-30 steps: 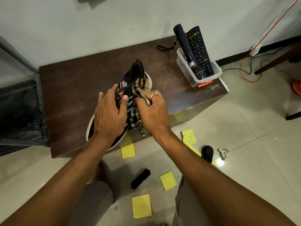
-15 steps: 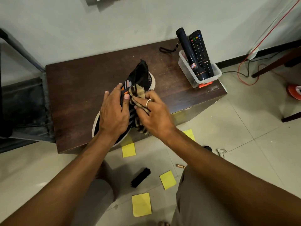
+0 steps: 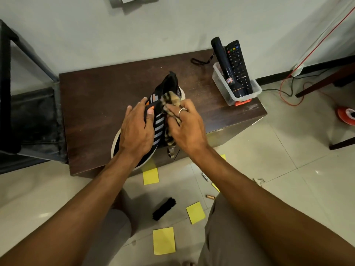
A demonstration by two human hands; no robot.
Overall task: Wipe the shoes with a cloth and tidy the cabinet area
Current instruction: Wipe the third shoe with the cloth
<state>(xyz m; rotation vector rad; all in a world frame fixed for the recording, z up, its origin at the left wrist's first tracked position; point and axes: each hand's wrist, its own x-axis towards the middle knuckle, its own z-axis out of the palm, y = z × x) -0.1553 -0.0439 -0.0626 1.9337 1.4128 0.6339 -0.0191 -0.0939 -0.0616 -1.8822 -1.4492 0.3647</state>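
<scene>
The shoe [image 3: 170, 84] lay at the centre of the frame on the dark wood cabinet top [image 3: 96, 104]. Its long axis ran on a diagonal, with the low end at the cabinet's front edge, lower left, and the tall collar end pointing up and right toward the wall. That line mattered most, because I judged the next stroke had to follow it.

My left hand [image 3: 135, 129] sat on the left side of the shoe, fingers curled over the upper and thumb pressed near an orange patch, pinning it in place. My right hand [image 3: 189, 127] was on the opposite side and nearer the collar. Its fingers were bunched round the cloth [image 3: 171, 100] and pressed it against the shoe's right flank, just above the pale stripes. So the cloth hand was the one placed to travel, and the uncovered collar lay up-frame from it.

The shoe looked like soft black knit with a smooth white rubber sole rim. The cloth was thin and limp, tan with dark bands, and a loose tail hung below my palm. The cabinet top was hard and glossy, speckled with dust.

At the right end stood a clear plastic box [image 3: 218, 81] holding a black torch [image 3: 223, 62] and a remote [image 3: 238, 68]. On the tiled floor, at lower centre, lay yellow notes [image 3: 164, 240] and a bristly black brush [image 3: 164, 208].
</scene>
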